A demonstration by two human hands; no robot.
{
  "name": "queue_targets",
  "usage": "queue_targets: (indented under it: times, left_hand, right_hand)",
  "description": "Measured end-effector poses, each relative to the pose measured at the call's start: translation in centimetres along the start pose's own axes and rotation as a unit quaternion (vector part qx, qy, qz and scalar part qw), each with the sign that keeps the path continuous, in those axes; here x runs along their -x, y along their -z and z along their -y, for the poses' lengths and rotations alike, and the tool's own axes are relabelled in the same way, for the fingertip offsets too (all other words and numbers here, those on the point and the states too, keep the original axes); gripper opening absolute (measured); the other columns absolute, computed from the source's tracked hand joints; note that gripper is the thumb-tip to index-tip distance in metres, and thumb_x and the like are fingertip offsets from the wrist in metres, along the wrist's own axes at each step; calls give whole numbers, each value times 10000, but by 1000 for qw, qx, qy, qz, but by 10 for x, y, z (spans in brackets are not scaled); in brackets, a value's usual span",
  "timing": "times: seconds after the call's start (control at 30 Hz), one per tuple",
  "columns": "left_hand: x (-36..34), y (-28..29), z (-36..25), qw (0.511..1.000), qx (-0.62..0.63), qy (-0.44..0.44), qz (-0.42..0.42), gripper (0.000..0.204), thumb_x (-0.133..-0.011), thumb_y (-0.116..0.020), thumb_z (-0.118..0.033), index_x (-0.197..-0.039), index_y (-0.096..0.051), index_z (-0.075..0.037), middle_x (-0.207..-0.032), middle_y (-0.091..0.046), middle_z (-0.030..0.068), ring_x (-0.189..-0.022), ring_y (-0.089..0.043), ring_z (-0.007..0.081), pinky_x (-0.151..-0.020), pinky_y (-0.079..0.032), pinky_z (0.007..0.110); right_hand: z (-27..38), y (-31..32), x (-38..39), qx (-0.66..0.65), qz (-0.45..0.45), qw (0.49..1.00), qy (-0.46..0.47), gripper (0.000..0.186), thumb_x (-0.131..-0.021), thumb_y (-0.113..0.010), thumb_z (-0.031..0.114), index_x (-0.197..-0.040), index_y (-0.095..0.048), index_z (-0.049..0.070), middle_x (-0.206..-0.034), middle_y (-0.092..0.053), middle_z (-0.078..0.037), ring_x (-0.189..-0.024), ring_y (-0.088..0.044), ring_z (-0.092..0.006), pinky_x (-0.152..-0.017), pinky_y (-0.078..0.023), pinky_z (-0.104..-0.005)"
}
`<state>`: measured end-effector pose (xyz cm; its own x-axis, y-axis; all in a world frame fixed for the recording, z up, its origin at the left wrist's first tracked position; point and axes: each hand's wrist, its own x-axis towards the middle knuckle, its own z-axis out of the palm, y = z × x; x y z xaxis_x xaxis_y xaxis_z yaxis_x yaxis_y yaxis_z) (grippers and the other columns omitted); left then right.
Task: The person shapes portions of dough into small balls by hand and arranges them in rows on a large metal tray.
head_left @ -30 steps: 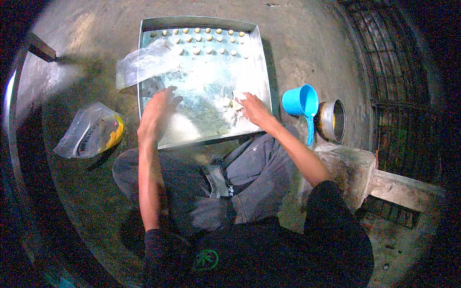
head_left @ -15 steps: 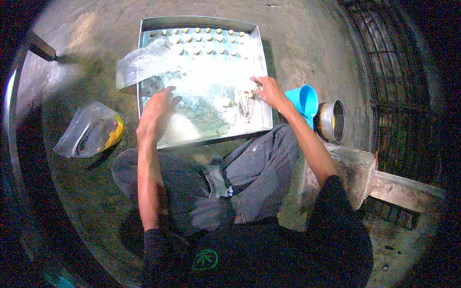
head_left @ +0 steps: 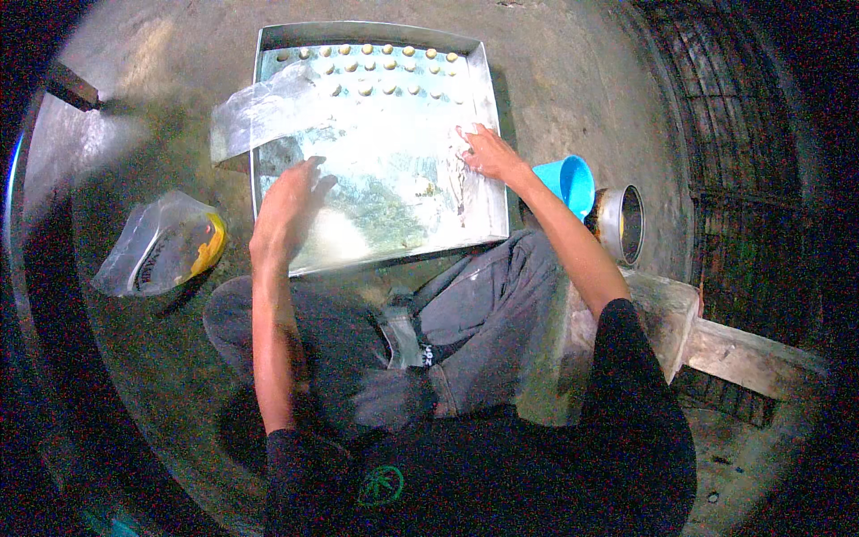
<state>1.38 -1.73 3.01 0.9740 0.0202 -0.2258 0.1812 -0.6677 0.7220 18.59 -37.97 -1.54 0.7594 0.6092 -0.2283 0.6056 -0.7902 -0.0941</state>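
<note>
A shallow metal tray [head_left: 376,246] lies in front of me, with several small pale balls [head_left: 388,88] in rows at its far end and a clear plastic sheet [head_left: 246,121] draped over its far left wall. My left hand [head_left: 291,201] rests over the tray's left side, fingers loosely apart, holding nothing visible. My right hand [head_left: 488,157] is at the tray's right side, its fingers curled on some crumpled whitish material [head_left: 456,192]. Glare washes out the fingertips and that material.
A plastic bag with yellow contents [head_left: 157,246] is on the concrete floor at left. A blue dipper [head_left: 564,174] and steel pot [head_left: 617,224] stand at right, near a concrete step [head_left: 671,304]. A post [head_left: 76,85] is at upper left; dark bars [head_left: 734,161] line the right.
My right hand has moved right and up along the tray's right side since a second ago. My left hand has barely moved. The tray appears slightly higher in the picture.
</note>
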Motion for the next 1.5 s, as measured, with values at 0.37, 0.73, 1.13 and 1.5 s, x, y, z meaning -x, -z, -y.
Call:
queue_targets:
  times: [0.37, 0.73, 1.13, 1.5]
  left_hand:
    - [0, -3, 5, 1000, 15, -15, -6, 443, -900, -558, -297, -1243, -534, -18, -1158, -605, 225, -1086, -573, 361, -935, -442, 422]
    - [1, -2, 6, 1000, 29, 8, 5, 450, -905, -561, -311, -1257, -530, -32, -1158, -609, 213, -1051, -592, 364, -906, -463, 430]
    - [1, 8, 5, 1000, 0, 19, 22, 475, -915, -548, -339, -1266, -530, -19, -1195, -599, 215, -1117, -572, 344, -947, -451, 418]
    - [-6, 7, 18, 999, 29, -2, -42, 447, -896, -591, -330, -1242, -557, -50, -1180, -614, 192, -1088, -592, 338, -915, -470, 414]
  right_hand:
    - [41, -19, 64, 63, 63, 994, -64, 256, -797, -631, 142, -990, -615, -26, -909, -589, -256, -847, -595, -420, -754, -492, -489]
    - [123, -15, 98, -36, 94, 978, -182, 254, -805, -590, 206, -783, -676, -32, -759, -642, -266, -755, -645, -432, -745, -522, -504]
    - [253, -29, 54, -167, -79, 978, -92, 148, -776, -542, 52, -784, -584, -89, -762, -604, -324, -757, -607, -476, -701, -490, -527]
    - [318, -26, 3, -253, -15, 967, 5, 212, -842, -599, 238, -958, -657, 70, -893, -638, -180, -768, -631, -342, -704, -526, -413]
